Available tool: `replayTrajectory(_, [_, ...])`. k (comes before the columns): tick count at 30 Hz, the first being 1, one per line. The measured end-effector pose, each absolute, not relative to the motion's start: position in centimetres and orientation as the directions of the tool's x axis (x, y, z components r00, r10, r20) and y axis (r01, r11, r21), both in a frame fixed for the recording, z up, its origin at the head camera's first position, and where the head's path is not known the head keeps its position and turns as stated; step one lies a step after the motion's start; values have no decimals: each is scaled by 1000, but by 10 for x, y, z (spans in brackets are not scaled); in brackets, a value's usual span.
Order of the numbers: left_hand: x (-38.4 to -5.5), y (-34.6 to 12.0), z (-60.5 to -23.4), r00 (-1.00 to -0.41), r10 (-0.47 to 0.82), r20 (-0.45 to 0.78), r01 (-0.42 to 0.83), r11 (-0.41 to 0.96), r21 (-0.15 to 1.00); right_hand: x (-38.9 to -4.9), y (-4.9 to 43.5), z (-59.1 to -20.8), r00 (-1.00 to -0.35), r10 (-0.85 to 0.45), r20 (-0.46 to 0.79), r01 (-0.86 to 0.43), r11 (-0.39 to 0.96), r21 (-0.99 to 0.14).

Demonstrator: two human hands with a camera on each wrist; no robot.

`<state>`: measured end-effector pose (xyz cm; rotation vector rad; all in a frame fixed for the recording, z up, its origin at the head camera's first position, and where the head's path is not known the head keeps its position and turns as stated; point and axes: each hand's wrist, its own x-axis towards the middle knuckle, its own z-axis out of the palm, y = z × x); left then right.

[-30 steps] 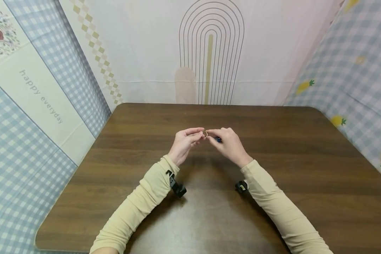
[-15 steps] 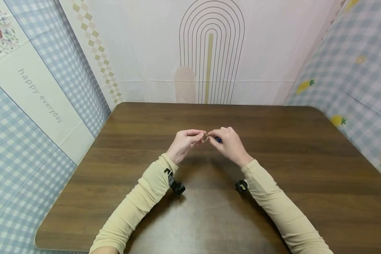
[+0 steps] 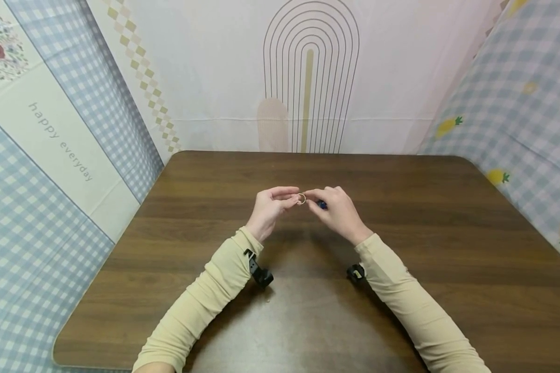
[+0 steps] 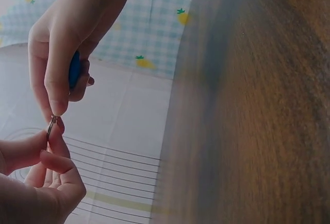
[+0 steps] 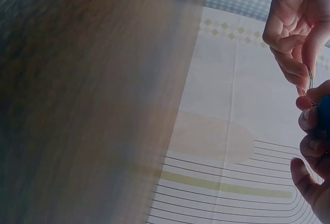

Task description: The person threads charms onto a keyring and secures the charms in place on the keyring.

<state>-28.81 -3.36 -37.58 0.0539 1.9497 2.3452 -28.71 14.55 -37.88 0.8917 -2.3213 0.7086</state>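
Observation:
Above the table, my left hand (image 3: 269, 210) pinches a thin metal split ring (image 3: 305, 199) between thumb and fingers. Its loop stands toward the other hand; in the left wrist view the ring (image 4: 50, 130) shows edge-on. My right hand (image 3: 338, 212) meets it from the right, thumb and index finger pinching a small metal link at the ring's edge, seen in the left wrist view. A blue object (image 4: 75, 70) sits within the right hand's curled fingers, mostly covered, so its kind is unclear. Whether the link is threaded on the ring cannot be told.
Both hands are over a brown wooden table (image 3: 401, 207) with rounded corners. A white patterned cloth (image 3: 214, 77) hangs behind it, with blue checked cloths at both sides. Black wrist cameras (image 3: 261, 274) are strapped to the sleeves.
The ring has turned a little between the fingers, and its loop shows more openly now. My left fingers have shifted slightly on it. The right hand stays almost in place.

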Motion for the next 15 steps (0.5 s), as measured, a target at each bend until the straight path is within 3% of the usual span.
replayTrajectory(15, [-286, -35, -373, -985, 168, -45, -68, -132, 989, -287, 147, -378, -645, -449, 618, -721, 626, -298])
